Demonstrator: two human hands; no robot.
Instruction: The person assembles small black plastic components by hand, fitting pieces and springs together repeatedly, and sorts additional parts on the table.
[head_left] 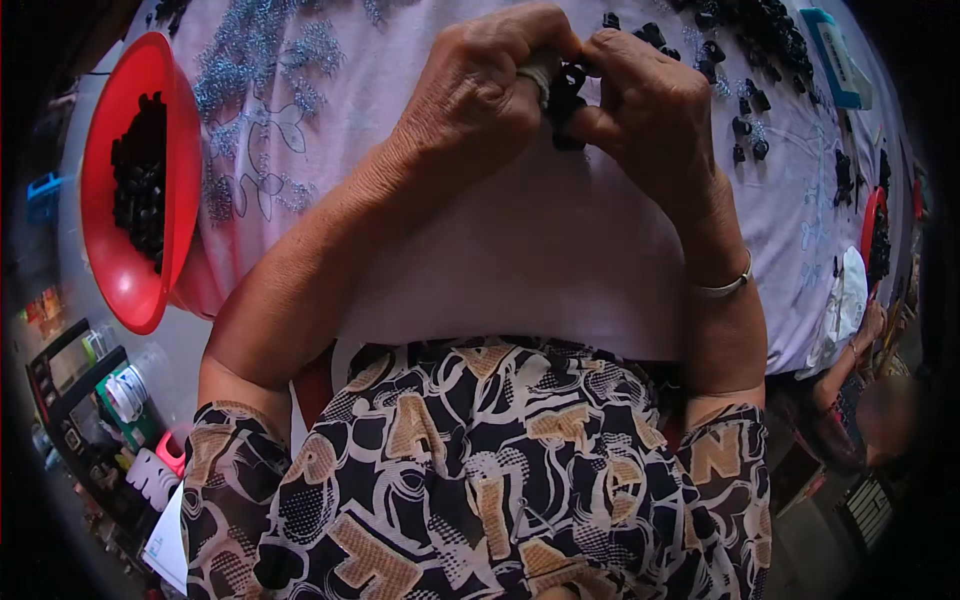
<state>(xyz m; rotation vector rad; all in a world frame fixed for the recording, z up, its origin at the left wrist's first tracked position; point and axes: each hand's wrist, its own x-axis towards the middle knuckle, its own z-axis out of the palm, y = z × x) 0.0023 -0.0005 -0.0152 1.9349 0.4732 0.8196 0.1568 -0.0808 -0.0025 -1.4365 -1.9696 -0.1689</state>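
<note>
Fingers (597, 126) seemingly pinch a black piece (567, 108) between them.

You've got a cloth-covered table (600, 270) filling the middle, pale pinkish, leaf outlines (245, 195) at its left. Grey floor (185, 375) shows on your left. Dark-framed rack (88, 385) lower left, clutter around it. Slatted panel (868, 512) lower right. Your light's soft, cool; outer edges go black.

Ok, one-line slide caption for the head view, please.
Left hand and right hand hold small black parts over a pink cloth, a red bowl of black pieces at left.
</note>
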